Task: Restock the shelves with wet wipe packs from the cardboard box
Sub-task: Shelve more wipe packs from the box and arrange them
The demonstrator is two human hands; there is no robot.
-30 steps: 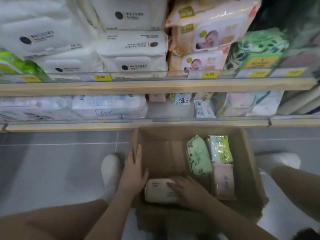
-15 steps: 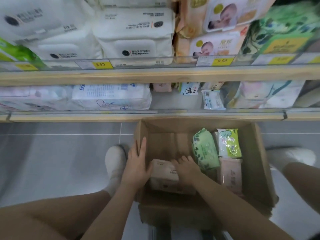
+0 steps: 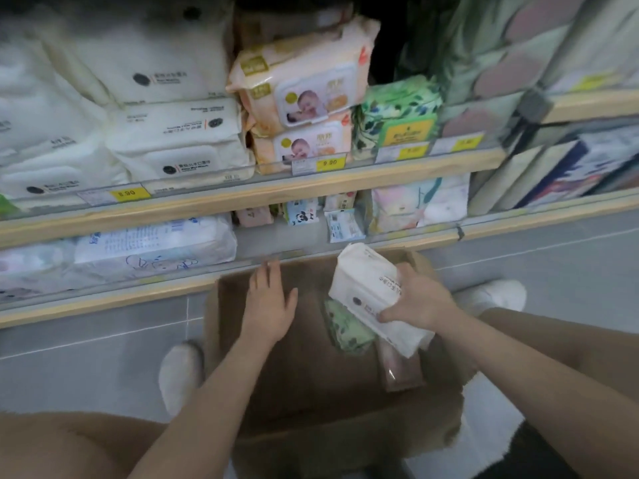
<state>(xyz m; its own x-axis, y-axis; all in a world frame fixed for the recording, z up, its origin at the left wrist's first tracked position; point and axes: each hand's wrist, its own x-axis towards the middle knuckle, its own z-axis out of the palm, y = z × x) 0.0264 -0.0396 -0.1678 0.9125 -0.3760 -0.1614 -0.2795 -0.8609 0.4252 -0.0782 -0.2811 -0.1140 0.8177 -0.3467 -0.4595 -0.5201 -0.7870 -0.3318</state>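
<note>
One white wipe pack [image 3: 375,299], down in the cardboard box [image 3: 311,426] a second ago, is now lifted in my clamped right hand [image 3: 420,299], left hand [image 3: 269,302] spread empty, ready for shelving.

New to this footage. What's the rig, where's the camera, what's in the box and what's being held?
There is no robot: a person works with bare hands, filmed by one wide-angle camera worn on the head, looking forward and down. They are beside an open cardboard box on a tiled floor, in front of wooden shelves stocked with wipe packs. The right hand grips a white wet wipe pack above the box. The left hand is open over the box and holds nothing. A green pack and a pink pack lie in the box.
</note>
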